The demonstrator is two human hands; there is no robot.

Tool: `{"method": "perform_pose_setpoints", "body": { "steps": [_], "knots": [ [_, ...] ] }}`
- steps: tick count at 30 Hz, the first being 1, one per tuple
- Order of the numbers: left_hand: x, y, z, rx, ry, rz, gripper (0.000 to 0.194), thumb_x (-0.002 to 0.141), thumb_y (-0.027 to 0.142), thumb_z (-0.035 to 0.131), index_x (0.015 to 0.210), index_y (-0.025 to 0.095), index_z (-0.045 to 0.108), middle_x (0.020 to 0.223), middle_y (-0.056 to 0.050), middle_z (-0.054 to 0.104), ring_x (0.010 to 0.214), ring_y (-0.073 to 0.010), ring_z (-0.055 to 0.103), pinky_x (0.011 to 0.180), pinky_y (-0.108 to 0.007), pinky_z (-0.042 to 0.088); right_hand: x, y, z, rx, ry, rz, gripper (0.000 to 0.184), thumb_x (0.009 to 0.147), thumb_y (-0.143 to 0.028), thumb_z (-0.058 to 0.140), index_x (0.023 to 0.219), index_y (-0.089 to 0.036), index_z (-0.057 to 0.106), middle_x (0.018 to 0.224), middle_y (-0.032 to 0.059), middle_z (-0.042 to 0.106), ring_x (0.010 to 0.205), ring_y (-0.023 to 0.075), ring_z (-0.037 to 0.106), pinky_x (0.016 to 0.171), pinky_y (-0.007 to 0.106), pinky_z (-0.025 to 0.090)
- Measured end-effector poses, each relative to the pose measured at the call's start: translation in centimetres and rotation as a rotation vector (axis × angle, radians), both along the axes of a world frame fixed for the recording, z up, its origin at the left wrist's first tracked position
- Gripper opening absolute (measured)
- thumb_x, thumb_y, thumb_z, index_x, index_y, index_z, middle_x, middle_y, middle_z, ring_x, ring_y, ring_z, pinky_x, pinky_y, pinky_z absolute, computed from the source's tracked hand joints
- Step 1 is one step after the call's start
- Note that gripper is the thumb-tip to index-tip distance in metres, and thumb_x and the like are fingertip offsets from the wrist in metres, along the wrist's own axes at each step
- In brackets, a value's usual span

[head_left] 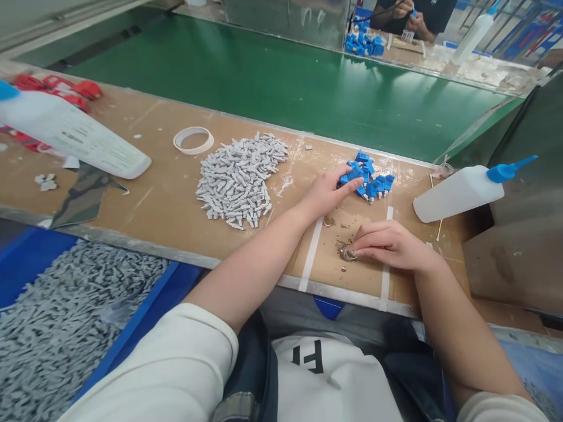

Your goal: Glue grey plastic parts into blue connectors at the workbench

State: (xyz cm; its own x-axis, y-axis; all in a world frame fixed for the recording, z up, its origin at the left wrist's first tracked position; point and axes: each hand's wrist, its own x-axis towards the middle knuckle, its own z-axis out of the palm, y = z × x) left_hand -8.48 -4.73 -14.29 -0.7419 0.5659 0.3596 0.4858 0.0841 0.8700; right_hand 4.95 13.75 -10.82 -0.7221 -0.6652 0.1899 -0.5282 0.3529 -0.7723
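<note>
My left hand [326, 192] reaches over the work surface, thumb and fingers closed around a blue plastic part [350, 174] at the near edge of a small heap of blue plastic parts [377, 184]. To the right, my right hand [391, 243] has its fingertips pinched together at a small round metal piece [346, 252] on the brown surface. Whatever lies between those fingertips is too small to make out. Another small metal ring [328, 221] and tiny dark bits lie close by, between two white tape strips.
A pile of grey plastic pieces [241, 176] and a tape roll [193, 140] lie left of my hands. White bottles stand tilted at right [460, 193] and left [88, 132]. Beyond runs a green conveyor belt [272, 82]. A blue bin [176, 278] holds many grey pieces. A co-worker's hands [416, 23] are across.
</note>
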Motion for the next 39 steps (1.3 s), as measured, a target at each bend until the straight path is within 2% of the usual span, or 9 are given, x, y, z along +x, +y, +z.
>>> {"method": "perform_pose_setpoints", "body": {
  "steps": [4, 9, 14, 16, 20, 22, 32, 35, 39],
  "knots": [
    [0.0, 0.1, 0.0, 0.077, -0.072, 0.007, 0.049, 0.096, 0.065, 0.058, 0.108, 0.017, 0.065, 0.087, -0.002, 0.065, 0.081, -0.0154, 0.059, 0.08, -0.027, 0.043, -0.1, 0.3, -0.2, -0.027, -0.026, 0.017, 0.021, 0.103, -0.031, 0.063, 0.111, -0.023, 0.08, 0.098, 0.008, 0.076, 0.088, 0.0163, 0.073, 0.08, 0.026, 0.055],
    [-0.2, 0.2, -0.3, 0.138, -0.104, -0.025, 0.046, 0.097, 0.062, 0.06, 0.107, 0.016, 0.064, 0.08, -0.001, 0.064, 0.076, -0.0146, 0.06, 0.079, -0.027, 0.045, -0.1, 0.6, 0.0, -0.052, -0.05, 0.045, 0.019, 0.101, -0.027, 0.065, 0.112, -0.024, 0.08, 0.099, 0.0072, 0.076, 0.089, 0.0152, 0.072, 0.081, 0.024, 0.055],
    [-0.1, 0.0, 0.0, 0.07, -0.056, -0.038, 0.039, 0.095, 0.053, 0.066, 0.11, 0.017, 0.068, 0.096, -0.004, 0.071, 0.092, -0.0178, 0.065, 0.09, -0.028, 0.047, -0.2, 0.8, 0.0, -0.135, -0.073, 0.001, 0.02, 0.102, -0.031, 0.065, 0.106, -0.02, 0.081, 0.094, 0.0085, 0.075, 0.083, 0.0159, 0.071, 0.076, 0.027, 0.055],
    [0.2, -0.1, 0.1, 0.012, -0.056, -0.054, 0.039, 0.093, 0.051, 0.069, 0.112, 0.018, 0.069, 0.099, -0.003, 0.073, 0.094, -0.019, 0.066, 0.09, -0.029, 0.048, -0.4, 1.0, -0.4, -0.278, -0.035, -0.12, 0.016, 0.099, -0.031, 0.069, 0.099, -0.019, 0.081, 0.087, 0.0076, 0.073, 0.077, 0.0161, 0.068, 0.071, 0.028, 0.053],
    [0.8, -0.3, 0.3, -0.084, -0.001, -0.11, 0.036, 0.091, 0.049, 0.071, 0.112, 0.02, 0.072, 0.105, -0.003, 0.075, 0.096, -0.0208, 0.068, 0.09, -0.031, 0.05, -1.1, 1.2, -2.0, -0.624, 0.098, -0.648, 0.015, 0.093, -0.036, 0.075, 0.093, -0.022, 0.081, 0.079, 0.0041, 0.068, 0.066, 0.0146, 0.058, 0.06, 0.029, 0.047],
    [1.0, -0.2, 0.3, -0.114, 0.043, -0.14, 0.034, 0.092, 0.047, 0.071, 0.112, 0.02, 0.073, 0.105, -0.003, 0.075, 0.094, -0.0202, 0.068, 0.088, -0.031, 0.051, -1.4, 1.0, -2.6, -0.679, 0.096, -0.832, 0.02, 0.092, -0.042, 0.076, 0.094, -0.023, 0.081, 0.082, 0.0043, 0.067, 0.066, 0.0144, 0.057, 0.057, 0.028, 0.045],
    [1.6, 0.0, 0.3, -0.175, 0.079, -0.172, 0.033, 0.092, 0.047, 0.07, 0.111, 0.02, 0.073, 0.106, -0.005, 0.077, 0.093, -0.0215, 0.07, 0.089, -0.033, 0.053, -2.0, 0.2, -2.5, -0.599, 0.097, -0.929, 0.016, 0.09, -0.037, 0.076, 0.091, -0.023, 0.082, 0.084, 0.0041, 0.072, 0.074, 0.0171, 0.063, 0.066, 0.031, 0.049],
    [1.5, -0.1, 0.2, -0.19, 0.067, -0.178, 0.033, 0.092, 0.048, 0.069, 0.111, 0.021, 0.073, 0.107, -0.005, 0.077, 0.094, -0.0218, 0.07, 0.088, -0.033, 0.052, -2.0, 0.3, -2.8, -0.482, 0.149, -0.908, 0.018, 0.092, -0.039, 0.074, 0.092, -0.023, 0.081, 0.085, 0.005, 0.073, 0.078, 0.0195, 0.065, 0.068, 0.033, 0.05],
    [1.3, -0.5, 0.5, -0.176, 0.02, -0.125, 0.036, 0.088, 0.052, 0.073, 0.103, 0.02, 0.074, 0.099, -0.003, 0.076, 0.088, -0.0208, 0.068, 0.083, -0.032, 0.05, -1.8, 0.7, -2.7, -0.204, 0.271, -0.834, 0.024, 0.102, -0.039, 0.061, 0.096, -0.022, 0.076, 0.09, 0.007, 0.071, 0.077, 0.0194, 0.063, 0.066, 0.032, 0.047]
  ]
}}
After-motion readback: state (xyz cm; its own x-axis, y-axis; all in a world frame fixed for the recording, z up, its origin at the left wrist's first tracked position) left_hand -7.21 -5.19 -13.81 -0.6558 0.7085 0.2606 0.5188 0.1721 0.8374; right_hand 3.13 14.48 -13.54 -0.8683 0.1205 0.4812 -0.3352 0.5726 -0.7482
